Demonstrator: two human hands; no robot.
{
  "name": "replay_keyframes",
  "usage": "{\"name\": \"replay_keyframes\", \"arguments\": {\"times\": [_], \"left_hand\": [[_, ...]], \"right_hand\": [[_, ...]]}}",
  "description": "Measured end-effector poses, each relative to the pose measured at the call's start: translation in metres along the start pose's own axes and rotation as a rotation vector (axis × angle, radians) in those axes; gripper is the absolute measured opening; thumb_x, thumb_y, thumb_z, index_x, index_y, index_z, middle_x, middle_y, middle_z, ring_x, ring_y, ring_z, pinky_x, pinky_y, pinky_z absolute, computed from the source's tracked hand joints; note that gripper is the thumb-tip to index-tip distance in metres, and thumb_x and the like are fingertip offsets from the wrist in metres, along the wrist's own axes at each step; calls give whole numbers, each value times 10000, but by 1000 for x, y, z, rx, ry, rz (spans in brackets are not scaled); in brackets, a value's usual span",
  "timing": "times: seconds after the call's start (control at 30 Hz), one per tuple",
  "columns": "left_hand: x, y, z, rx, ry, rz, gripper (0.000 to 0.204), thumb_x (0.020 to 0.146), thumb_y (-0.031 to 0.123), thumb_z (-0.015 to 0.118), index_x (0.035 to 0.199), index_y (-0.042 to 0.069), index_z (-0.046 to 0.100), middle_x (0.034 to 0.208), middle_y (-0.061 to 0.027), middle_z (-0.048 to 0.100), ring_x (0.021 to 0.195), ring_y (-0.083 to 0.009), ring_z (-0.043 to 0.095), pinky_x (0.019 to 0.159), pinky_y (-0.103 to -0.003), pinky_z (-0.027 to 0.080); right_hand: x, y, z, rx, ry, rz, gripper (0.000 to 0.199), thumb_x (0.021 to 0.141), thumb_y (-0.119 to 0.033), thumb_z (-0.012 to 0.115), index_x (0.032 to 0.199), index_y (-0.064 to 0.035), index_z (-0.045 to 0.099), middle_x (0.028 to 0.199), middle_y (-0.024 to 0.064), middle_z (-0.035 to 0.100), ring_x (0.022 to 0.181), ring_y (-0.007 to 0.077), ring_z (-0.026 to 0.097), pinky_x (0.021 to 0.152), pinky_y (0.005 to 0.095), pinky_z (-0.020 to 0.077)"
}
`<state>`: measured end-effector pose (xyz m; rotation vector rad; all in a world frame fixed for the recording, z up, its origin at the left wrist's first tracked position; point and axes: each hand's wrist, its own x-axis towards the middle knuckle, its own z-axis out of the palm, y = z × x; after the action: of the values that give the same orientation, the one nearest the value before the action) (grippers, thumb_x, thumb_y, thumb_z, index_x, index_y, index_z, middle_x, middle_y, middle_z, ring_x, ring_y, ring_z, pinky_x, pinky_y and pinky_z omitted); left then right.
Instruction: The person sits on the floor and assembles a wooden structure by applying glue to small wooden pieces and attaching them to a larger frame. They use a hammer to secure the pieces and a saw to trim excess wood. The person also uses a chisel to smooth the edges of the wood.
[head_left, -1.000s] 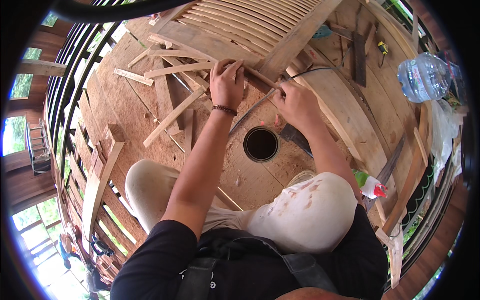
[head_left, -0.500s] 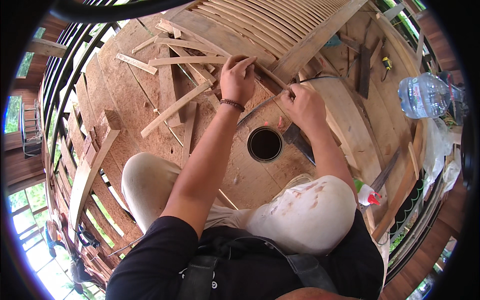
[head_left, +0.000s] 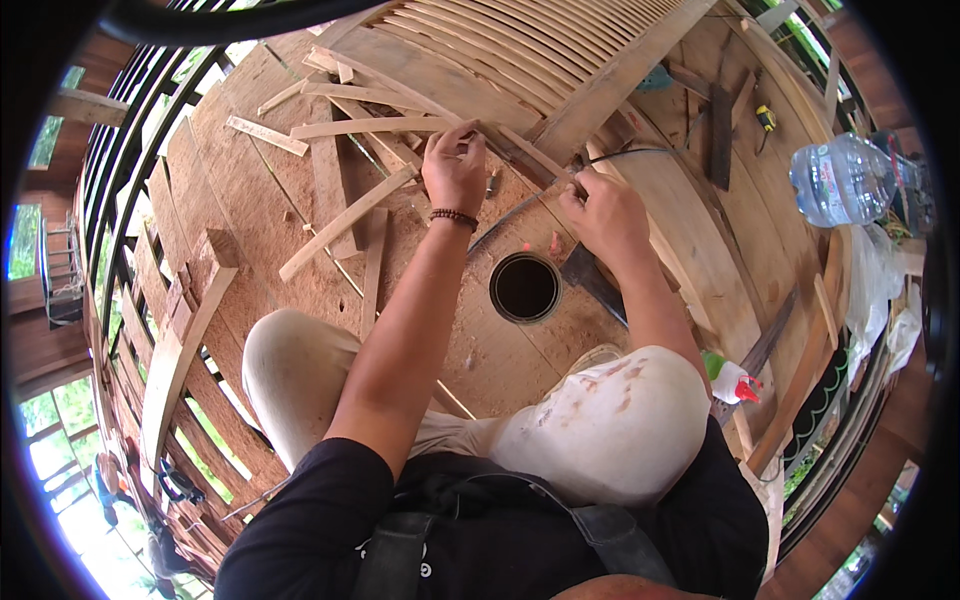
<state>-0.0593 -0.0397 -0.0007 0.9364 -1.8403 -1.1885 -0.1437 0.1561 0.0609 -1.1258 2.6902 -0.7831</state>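
Note:
A long thin wooden strip (head_left: 535, 155) slants from the upper left down toward my right hand (head_left: 607, 212). That hand has its fingers closed on the strip's near end. Farther along the strip is my left hand (head_left: 455, 175), with a beaded bracelet at the wrist. Its fingers are curled against the strip, and the fingertips are partly hidden. Between my hands and my knees, a round dark hole (head_left: 525, 287) opens in the boards. Beside it, below my right hand, lies a dark flat-bladed tool (head_left: 590, 275).
Loose wood strips (head_left: 345, 225) and sawdust lie at left. A slatted wooden panel (head_left: 560, 50) spans the top. At right are a tape measure (head_left: 766, 118), a large water bottle (head_left: 845, 180), a handsaw (head_left: 775, 335) and a white bottle with a red cap (head_left: 737, 384).
My left hand has shifted a little left along the strip, and its fingers have curled more. My right hand stays at the strip's end. The view has shifted slightly.

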Motion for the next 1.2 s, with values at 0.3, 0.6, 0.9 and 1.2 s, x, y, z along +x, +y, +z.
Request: {"name": "replay_keyframes", "arguments": {"times": [0.3,0.6,0.9,1.2], "left_hand": [[-35,39,26,-125,-203,-26,190,940,152,673,903,-33,691,671,-24,606,632,-79,530,584,-265,449],[-113,99,56,-31,-800,284,100,950,81,639,961,-4,691,759,-68,655,690,-114,595,625,-291,483],[-138,72,73,91,-1037,-71,177,975,156,651,952,-15,690,716,-17,622,648,-66,563,585,-235,453],[-53,106,111,247,-777,178,148,965,134,646,975,-1,704,766,-13,645,701,-82,583,641,-252,468]], "right_hand": [[-93,72,-3,812,256,560,251,934,-242,648,942,4,700,691,108,641,587,177,594,575,338,476],[-170,100,-19,980,350,793,214,989,-200,599,1008,-4,681,705,4,621,551,77,531,499,261,401],[-120,144,-37,1173,581,692,183,1002,-173,581,1029,2,630,702,17,593,523,76,531,447,228,394],[12,200,-44,1617,357,797,214,964,-226,610,965,-15,577,784,86,625,518,118,503,440,282,390]]}}
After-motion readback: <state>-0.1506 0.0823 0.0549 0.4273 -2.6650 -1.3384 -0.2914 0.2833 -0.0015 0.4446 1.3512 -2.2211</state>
